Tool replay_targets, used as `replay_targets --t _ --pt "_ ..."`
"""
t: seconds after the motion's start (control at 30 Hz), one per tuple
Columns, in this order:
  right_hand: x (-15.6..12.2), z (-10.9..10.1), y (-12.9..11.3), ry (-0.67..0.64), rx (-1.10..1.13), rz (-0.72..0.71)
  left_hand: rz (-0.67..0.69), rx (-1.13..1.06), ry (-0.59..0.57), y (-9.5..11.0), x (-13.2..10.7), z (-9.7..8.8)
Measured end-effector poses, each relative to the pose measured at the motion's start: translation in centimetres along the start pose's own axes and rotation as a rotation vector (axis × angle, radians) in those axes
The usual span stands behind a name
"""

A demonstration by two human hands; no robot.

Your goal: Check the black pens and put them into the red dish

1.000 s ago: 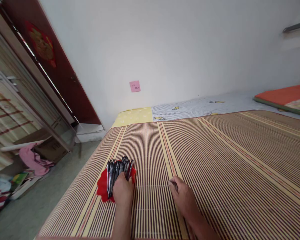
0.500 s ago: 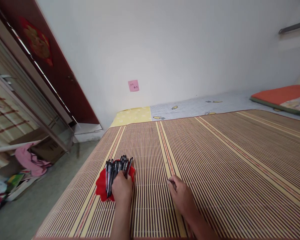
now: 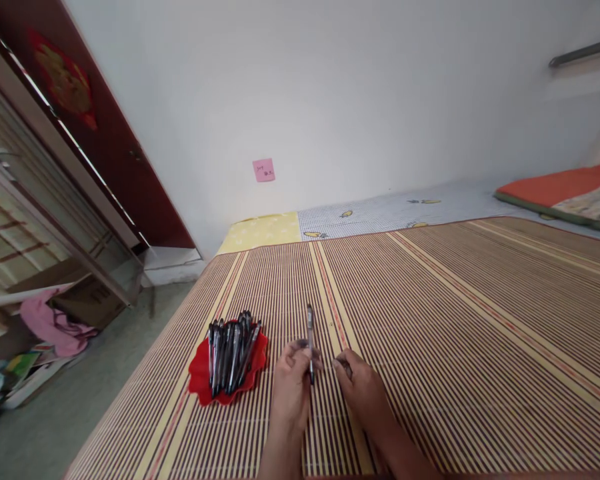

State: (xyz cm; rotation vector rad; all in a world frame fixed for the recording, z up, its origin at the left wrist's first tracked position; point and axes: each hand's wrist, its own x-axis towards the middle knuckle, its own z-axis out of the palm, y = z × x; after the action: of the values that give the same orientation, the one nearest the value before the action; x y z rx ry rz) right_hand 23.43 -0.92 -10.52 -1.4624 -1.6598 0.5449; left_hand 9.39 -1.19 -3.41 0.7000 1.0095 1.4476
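Observation:
A clear-barrelled pen with dark ends [image 3: 310,327] stands nearly upright in my left hand [image 3: 293,373], pinched between thumb and fingers above the mat. To its left lies a red scalloped dish [image 3: 197,377] with several similar black pens [image 3: 230,353] heaped in it. My right hand [image 3: 363,387] rests on the striped mat a little to the right of the held pen. Its fingers are curled in, and whether anything is inside them is hidden.
The striped bamboo mat [image 3: 430,347] covers the bed. Folded orange bedding [image 3: 555,190] lies at the far right. Behind is a white wall with a pink note [image 3: 264,170]. At the floor's left are a cardboard box [image 3: 93,300] and pink cloth [image 3: 55,323].
My left hand has moved right, away from the red dish, bringing one pen with it. My right hand has stayed about where it was. The view has shifted slightly.

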Motion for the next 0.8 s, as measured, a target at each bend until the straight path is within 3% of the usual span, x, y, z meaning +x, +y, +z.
replay_targets --t 0.1,0.2,0.33,0.47,0.63,0.8 --pt "0.0 0.1 0.1 -0.002 0.039 0.02 -0.202 -0.236 -0.118 -2.0 -0.8 1.3" --pt "-0.1 -0.2 0.2 0.003 0.118 0.058 -0.259 -0.264 -0.15 -3.0 -0.9 0.8" --pt "0.7 -1.1 -0.1 -0.019 0.384 0.204 -0.236 -0.189 -0.105 -3.6 -0.4 -0.8" --pt "2.9 -2.0 -1.4 -0.075 0.658 0.375 -0.158 -0.088 -0.079 -4.3 0.1 -1.0" --pt "5.1 -1.9 -3.1 -0.149 0.611 0.281 -0.107 0.074 -0.1 -5.3 0.3 -0.2" --pt "4.1 -0.9 -3.4 -0.102 0.581 0.212 -0.072 0.125 -0.076 -5.5 0.2 -0.3"
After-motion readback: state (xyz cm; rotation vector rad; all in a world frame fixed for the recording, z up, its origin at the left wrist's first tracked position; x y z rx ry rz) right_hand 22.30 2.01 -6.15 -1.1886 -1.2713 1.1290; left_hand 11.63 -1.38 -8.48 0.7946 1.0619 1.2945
